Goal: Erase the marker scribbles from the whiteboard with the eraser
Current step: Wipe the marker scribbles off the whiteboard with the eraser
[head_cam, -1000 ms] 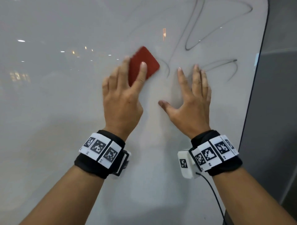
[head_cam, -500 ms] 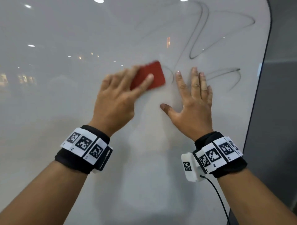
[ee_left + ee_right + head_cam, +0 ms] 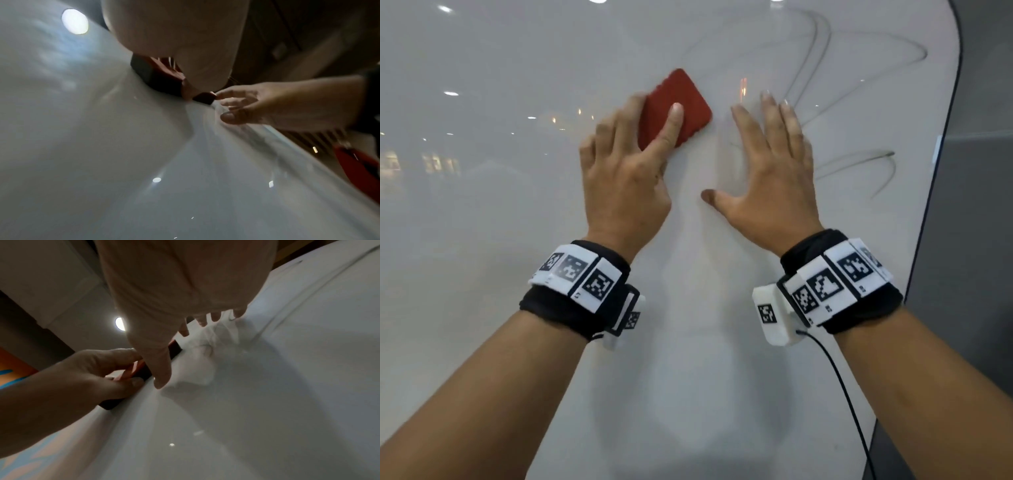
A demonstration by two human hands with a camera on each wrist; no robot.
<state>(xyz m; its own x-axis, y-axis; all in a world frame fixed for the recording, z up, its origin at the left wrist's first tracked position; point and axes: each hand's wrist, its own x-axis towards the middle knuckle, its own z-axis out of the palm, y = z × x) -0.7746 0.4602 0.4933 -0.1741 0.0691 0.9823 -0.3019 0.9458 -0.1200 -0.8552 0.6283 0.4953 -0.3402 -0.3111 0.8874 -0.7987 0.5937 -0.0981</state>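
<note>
The red eraser point(image 3: 681, 102) lies flat against the whiteboard point(image 3: 517, 240). My left hand point(image 3: 626, 178) holds it, index finger laid across its back and thumb at its lower edge; the right wrist view shows that grip on the eraser point(image 3: 144, 371). My right hand point(image 3: 774, 164) rests flat on the board just right of the eraser, fingers straight and spread. Dark marker scribbles point(image 3: 822, 44) loop above and right of the right hand, and a thinner stroke point(image 3: 887, 155) runs further right. In the left wrist view the eraser point(image 3: 156, 78) sits under my palm.
The board's dark right edge point(image 3: 941, 171) curves down beside a grey wall point(image 3: 979, 240). A black cable point(image 3: 852, 394) hangs from the right wrist camera. Ceiling lights reflect on the glossy board at the left.
My left hand swung the eraser right toward the right hand's fingertips, then back up and to the left. The right hand stayed flat on the board.
</note>
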